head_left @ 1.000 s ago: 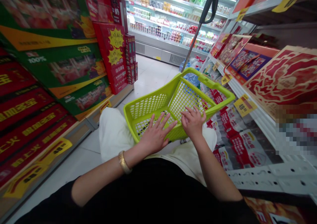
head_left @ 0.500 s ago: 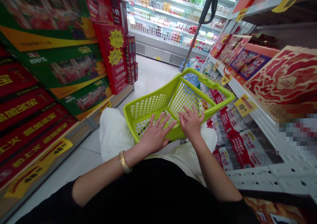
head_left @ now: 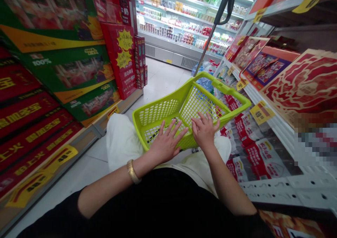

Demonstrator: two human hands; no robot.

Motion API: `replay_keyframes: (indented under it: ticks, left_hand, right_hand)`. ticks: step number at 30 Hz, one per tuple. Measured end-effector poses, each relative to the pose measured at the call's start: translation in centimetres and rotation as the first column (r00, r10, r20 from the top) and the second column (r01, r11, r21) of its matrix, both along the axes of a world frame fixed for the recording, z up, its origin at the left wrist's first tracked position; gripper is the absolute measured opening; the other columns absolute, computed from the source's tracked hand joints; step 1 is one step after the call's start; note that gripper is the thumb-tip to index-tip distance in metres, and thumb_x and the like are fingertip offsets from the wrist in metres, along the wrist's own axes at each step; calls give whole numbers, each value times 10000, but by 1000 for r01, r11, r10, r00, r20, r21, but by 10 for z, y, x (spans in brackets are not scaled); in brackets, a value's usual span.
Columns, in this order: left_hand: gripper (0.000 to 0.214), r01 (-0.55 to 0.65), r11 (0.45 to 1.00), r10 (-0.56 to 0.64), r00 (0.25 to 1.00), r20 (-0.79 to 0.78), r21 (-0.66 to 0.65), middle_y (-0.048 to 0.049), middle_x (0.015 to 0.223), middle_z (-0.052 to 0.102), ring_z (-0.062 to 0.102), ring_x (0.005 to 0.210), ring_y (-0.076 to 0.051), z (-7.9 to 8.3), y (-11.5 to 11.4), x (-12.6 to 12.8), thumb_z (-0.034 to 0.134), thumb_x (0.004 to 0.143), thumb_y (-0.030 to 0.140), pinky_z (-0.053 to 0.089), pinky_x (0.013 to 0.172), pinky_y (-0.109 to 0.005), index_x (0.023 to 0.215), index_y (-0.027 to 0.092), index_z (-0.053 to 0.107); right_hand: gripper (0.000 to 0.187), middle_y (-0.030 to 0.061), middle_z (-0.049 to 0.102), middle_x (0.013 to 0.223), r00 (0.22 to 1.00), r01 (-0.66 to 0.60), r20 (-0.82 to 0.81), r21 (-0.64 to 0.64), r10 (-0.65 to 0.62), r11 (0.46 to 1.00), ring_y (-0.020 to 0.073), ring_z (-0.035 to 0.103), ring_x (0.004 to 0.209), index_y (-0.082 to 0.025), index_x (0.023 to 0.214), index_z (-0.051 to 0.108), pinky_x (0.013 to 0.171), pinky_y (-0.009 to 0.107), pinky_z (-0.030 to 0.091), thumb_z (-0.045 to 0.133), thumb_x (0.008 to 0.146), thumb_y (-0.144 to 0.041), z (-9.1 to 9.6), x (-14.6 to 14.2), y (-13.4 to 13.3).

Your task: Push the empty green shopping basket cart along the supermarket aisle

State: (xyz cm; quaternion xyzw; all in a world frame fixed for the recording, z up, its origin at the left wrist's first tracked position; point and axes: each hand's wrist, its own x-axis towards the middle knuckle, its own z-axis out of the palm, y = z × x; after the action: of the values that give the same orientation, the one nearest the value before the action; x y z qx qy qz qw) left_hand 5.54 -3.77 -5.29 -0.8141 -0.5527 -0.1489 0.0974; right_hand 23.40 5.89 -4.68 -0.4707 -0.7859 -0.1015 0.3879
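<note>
A lime-green plastic shopping basket (head_left: 158, 113) stands on the aisle floor in front of my knees, with nothing visible inside it. Its long grey pull handle (head_left: 210, 38) with a black grip rises up and away. My left hand (head_left: 165, 143), with a gold bracelet on the wrist, lies flat with spread fingers on the basket's near rim. My right hand (head_left: 204, 131) rests beside it on the same rim, fingers stretched out and slightly apart. Neither hand holds anything.
Stacked red and green gift boxes (head_left: 65, 73) line the left side. On the right, a shelf (head_left: 263, 115) carries red boxes and yellow price tags, with red-and-white bags (head_left: 252, 150) below. A refrigerated display (head_left: 179, 27) closes the aisle's far end.
Both hands stay on the basket rim; the right hand's fingers shifted slightly. The view has drifted a little.
</note>
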Motion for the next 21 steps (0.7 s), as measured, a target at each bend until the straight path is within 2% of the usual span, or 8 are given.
replay_keyframes:
  ticks: [3, 9, 13, 16, 21]
  left_hand:
    - [870, 2, 1000, -2, 1000, -3, 14, -127, 1687, 264, 202, 1565, -377, -1, 0, 0, 700, 869, 485, 105, 1250, -665, 1614, 278, 303]
    - [886, 1, 1000, -1, 1000, -9, 31, -129, 1681, 280, 205, 1566, -368, 0, 0, 0, 702, 874, 457, 99, 1255, -656, 1625, 277, 267]
    - [857, 3, 1000, -3, 1000, 1, -7, -135, 1683, 268, 200, 1566, -377, 1, 0, 0, 688, 884, 462, 118, 1242, -681, 1618, 276, 289]
    - [862, 5, 1000, -5, 1000, 6, -12, -131, 1686, 260, 193, 1568, -374, 1, 0, 0, 689, 881, 459, 104, 1247, -676, 1620, 278, 285]
    - [866, 2, 1000, -2, 1000, -3, 5, -120, 1682, 277, 178, 1574, -363, 1, -1, -1, 693, 881, 440, 83, 1262, -650, 1623, 276, 277]
  right_hand:
    - [213, 73, 661, 1361, 999, 48, -11, 5, -48, 999, 339, 463, 1393, -285, 1049, 780, 1163, 675, 211, 587, 960, -296, 1, 2, 0]
    - [179, 45, 680, 1325, 997, -52, 56, 2, 51, 999, 294, 503, 1350, -302, 1008, 773, 1207, 644, 118, 639, 910, -238, -7, -7, -15]
    - [194, 57, 699, 1290, 999, 33, 15, -3, -32, 999, 284, 548, 1291, -295, 1005, 776, 1175, 631, 198, 599, 940, -251, -3, 1, 1]
    - [198, 69, 704, 1275, 998, 59, -5, -14, -59, 998, 288, 556, 1274, -280, 993, 780, 1174, 620, 197, 594, 936, -247, -1, 1, 2]
    - [204, 41, 714, 1261, 993, -94, 65, -57, 97, 994, 283, 560, 1278, -302, 1014, 771, 1213, 610, 70, 629, 899, -210, -5, -10, -17]
